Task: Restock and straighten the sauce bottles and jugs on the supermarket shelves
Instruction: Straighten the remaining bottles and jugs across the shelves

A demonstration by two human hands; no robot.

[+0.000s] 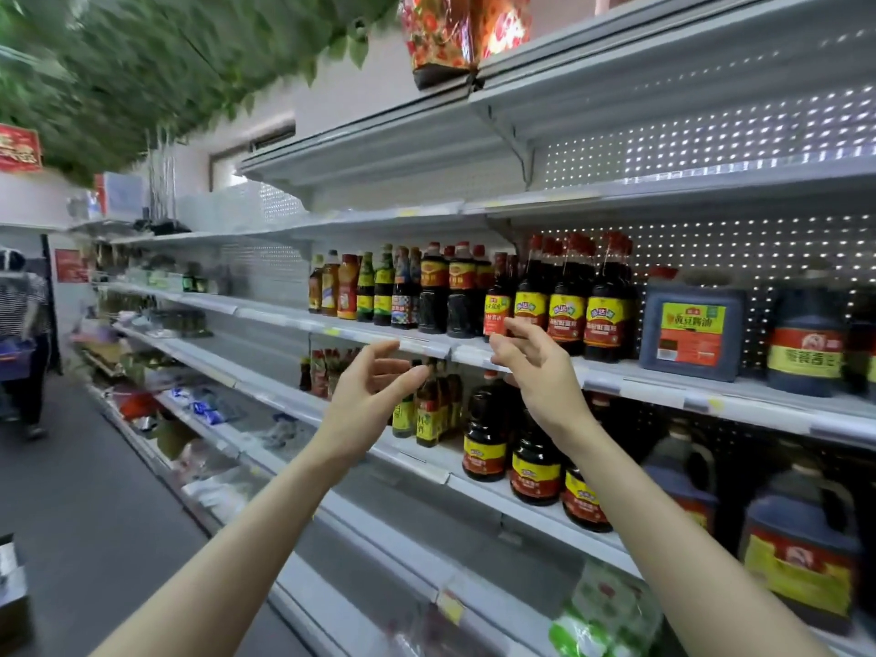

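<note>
Standing in a supermarket aisle; white metal shelves (640,377) are running in long tiers along the right, perforated back panels (711,248) showing behind; price-tag strips (422,346) are lining the shelf edges; sauce bottles (566,305) and jugs (689,329) are sitting in labelled rows, facing out; bagged goods (204,410) are filling the lower tiers; fake foliage (142,64) is hanging overhead beside a red sign (19,147); another person (23,315) is standing down the aisle floor (85,490).

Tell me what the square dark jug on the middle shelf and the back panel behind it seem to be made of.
The square jug looks like moulded plastic, semi-matte and soft-cornered, with dark liquid inside and a glossy printed label. The back panel looks like white-painted perforated sheet metal, with even rows of glinting holes, though plastic cannot be ruled out.
</note>
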